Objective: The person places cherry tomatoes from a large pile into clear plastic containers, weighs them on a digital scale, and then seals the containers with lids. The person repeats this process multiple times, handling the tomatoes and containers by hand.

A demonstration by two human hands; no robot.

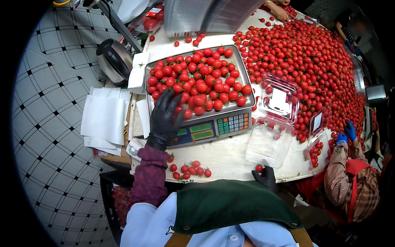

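Note:
My left hand [164, 119], in a black glove, reaches over the near left corner of the metal tray [243, 66] on a weighing scale [205, 131]. Its fingers are spread against the heap of cherry tomatoes [201, 82] filling the tray. By the table's front edge is my right hand [266, 178], also black-gloved and partly hidden by my apron. Its thumb and fingers look apart, with a single cherry tomato [259, 168] by the gap between them. Just beyond lies a clear plastic punnet [267, 144], its labelled lid [279, 99] folded back toward the tomato pile.
Several loose tomatoes [191, 169] lie before the scale. A large tomato pile [304, 57] covers the table's right side. Stacked clear punnets [205, 18] stand behind the scale; papers [105, 117] and a kettle [115, 61] are left. Co-workers' blue-gloved hands [346, 133] work at right.

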